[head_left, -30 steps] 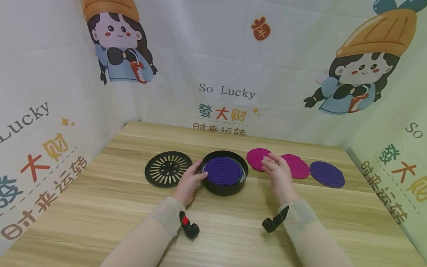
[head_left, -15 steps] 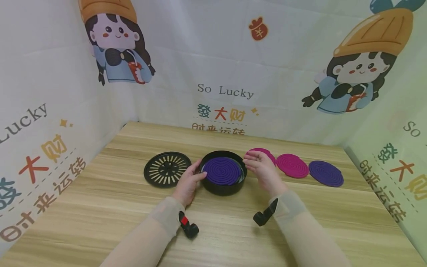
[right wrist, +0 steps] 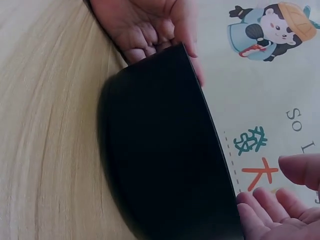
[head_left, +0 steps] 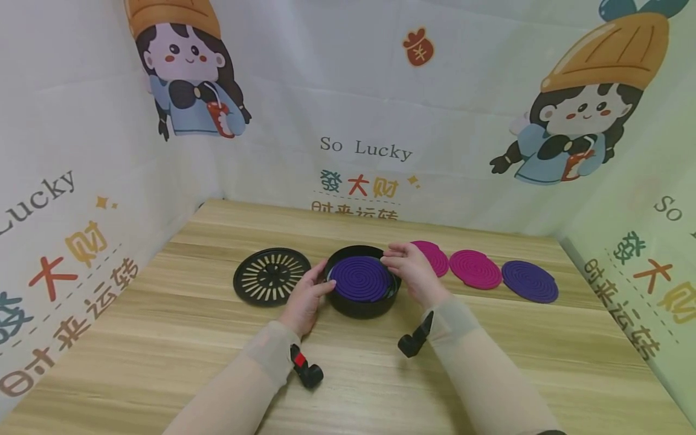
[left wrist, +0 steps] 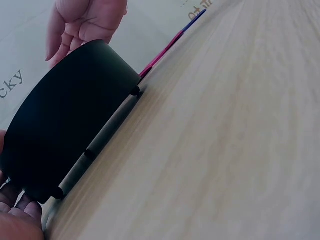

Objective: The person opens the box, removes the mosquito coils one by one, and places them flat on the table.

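Note:
A round black container point(head_left: 363, 309) stands on the table with a purple spiral disc point(head_left: 360, 278) lying in its top. My left hand point(head_left: 303, 300) grips its left side, thumb at the rim and fingers round the outer wall. At the right rim is my right hand point(head_left: 415, 272), fingers loosely bent and reaching over the edge beside the disc. In the right wrist view the thumb of my right hand point(right wrist: 280, 215) stands apart from its fingers, which are against or close to the rim of the container point(right wrist: 170, 150). Small feet show under the container point(left wrist: 75, 110) in the left wrist view.
A slotted black lid point(head_left: 250, 287) lies left of the container on the wooden table point(head_left: 359, 374). Two pink spiral discs point(head_left: 435, 260) point(head_left: 475, 269) and another purple one point(head_left: 530, 281) lie to the right. Printed cloth point(head_left: 304, 90) hangs behind.
My right hand has moved left from above the pink discs to the container's right rim, uncovering more of those discs. My left hand has kept its grip on the container.

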Available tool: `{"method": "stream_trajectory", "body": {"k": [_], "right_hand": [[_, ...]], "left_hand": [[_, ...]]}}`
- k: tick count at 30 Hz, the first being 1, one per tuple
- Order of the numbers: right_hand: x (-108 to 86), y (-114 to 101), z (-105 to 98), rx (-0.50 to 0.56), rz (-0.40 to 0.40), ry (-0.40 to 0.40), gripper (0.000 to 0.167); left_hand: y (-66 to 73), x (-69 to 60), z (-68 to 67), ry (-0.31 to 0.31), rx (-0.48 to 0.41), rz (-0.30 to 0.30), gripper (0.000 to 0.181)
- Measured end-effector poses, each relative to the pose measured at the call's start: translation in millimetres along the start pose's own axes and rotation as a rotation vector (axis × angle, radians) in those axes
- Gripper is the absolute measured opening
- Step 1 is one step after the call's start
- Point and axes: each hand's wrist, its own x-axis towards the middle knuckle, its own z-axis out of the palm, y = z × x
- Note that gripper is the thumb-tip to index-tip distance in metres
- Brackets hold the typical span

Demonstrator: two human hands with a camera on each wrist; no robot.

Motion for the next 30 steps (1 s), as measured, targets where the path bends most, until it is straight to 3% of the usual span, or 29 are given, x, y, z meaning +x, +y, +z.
{"method": "stream_trajectory", "body": {"k": [17,30], "right_hand": [[3.5,0,6,-0.16,0.043,-0.027,0.052],[1.5,-2,11,-0.172,0.043,-0.032,0.053]], "left_hand": [[-1.4,1.2,-0.1,-0.002,-0.022,0.002,0.065],[-2.3,1.3,-0.4,-0.002,-0.025,0.012,0.065]]}}
